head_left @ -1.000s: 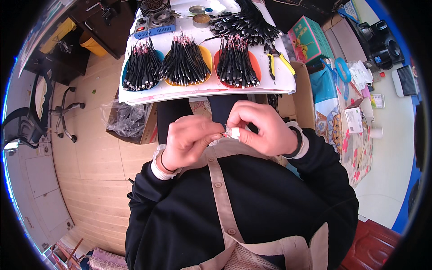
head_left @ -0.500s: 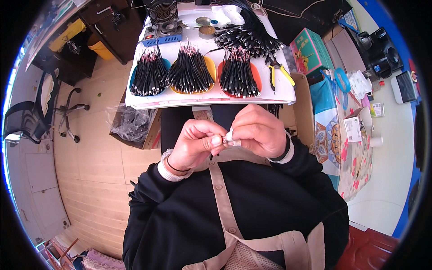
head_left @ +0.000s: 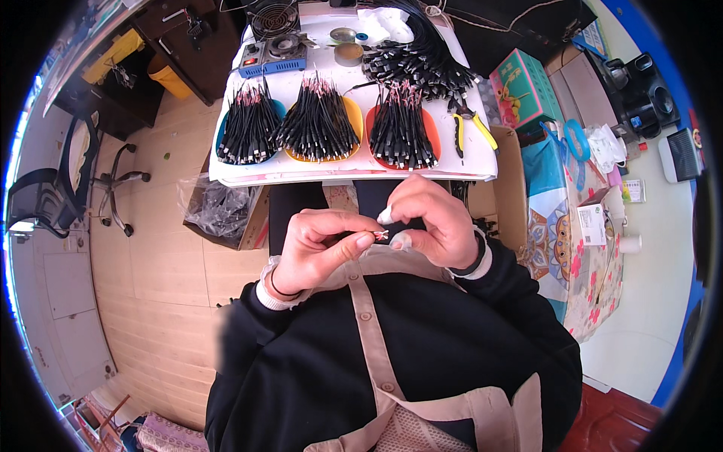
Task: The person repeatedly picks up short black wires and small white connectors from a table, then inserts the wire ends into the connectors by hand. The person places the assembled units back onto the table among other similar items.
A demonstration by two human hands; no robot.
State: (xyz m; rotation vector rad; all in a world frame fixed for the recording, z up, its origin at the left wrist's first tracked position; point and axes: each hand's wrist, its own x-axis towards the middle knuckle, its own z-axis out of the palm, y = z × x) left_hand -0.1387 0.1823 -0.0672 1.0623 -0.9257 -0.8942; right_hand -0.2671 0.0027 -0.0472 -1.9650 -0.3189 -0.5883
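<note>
Between the thumb and forefinger of my left hand (head_left: pixel 320 245) is a short cable; its thin red and white wire ends (head_left: pixel 381 236) stick out toward the right, and the rest is hidden by the hand. My right hand (head_left: pixel 433 224) is just beside these ends, thumb and forefinger apart, with nothing seen between them. White coverings wrap the tips of that thumb and forefinger. Both hands are over my lap, in front of the table edge.
On the white table (head_left: pixel 331 175), black cables with reddish wire ends fill a blue tray (head_left: pixel 220 143), a yellow tray (head_left: pixel 354 113) and an orange tray (head_left: pixel 433 135). Behind lie more black cables (head_left: pixel 422 71), yellow-handled pliers (head_left: pixel 473 128), a blue heating device (head_left: pixel 273 64) and a round tin (head_left: pixel 348 53).
My right thumb and forefinger have parted and drawn off the wire ends, which now show plainly. My left hand keeps its pinch on the cable.
</note>
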